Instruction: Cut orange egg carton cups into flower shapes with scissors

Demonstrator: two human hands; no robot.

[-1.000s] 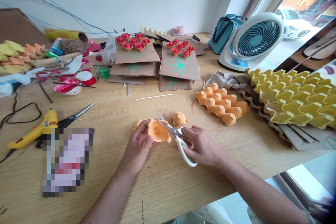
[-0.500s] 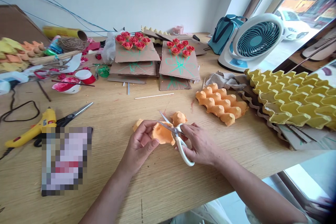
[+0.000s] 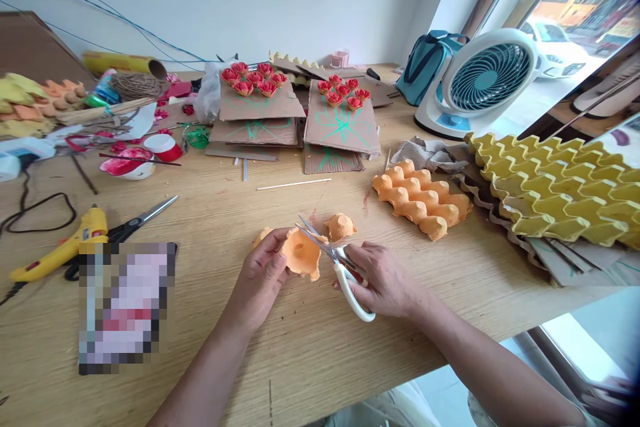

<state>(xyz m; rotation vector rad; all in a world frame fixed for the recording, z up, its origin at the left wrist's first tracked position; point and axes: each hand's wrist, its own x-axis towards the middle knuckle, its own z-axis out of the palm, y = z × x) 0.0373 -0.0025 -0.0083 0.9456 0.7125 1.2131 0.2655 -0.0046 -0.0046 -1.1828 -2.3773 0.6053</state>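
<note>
Between the thumb and fingers of my left hand [image 3: 263,280] is an orange egg carton cup [image 3: 301,255], its hollow side tilted up toward me. My right hand [image 3: 383,280] grips white-handled scissors [image 3: 356,297], whose blades are parted at the cup's upper right rim. Just behind the blades a second orange cup [image 3: 341,226] rests on the table. Part of another orange piece [image 3: 262,236] shows behind my left fingers. Farther right lies an orange section of egg carton [image 3: 423,197] with several bumps upward.
Yellow egg trays [image 3: 560,190] are stacked at the right, before a white fan [image 3: 480,83]. Red paper flowers [image 3: 255,78] stand on cardboard at the back. On the left lie a yellow glue gun [image 3: 65,247], black scissors [image 3: 145,215] and a red paint bowl [image 3: 127,163].
My left hand has turned the cup so its inside faces me more, and shifted it slightly left. The scissors' blades have moved a little left and down with my right hand.
</note>
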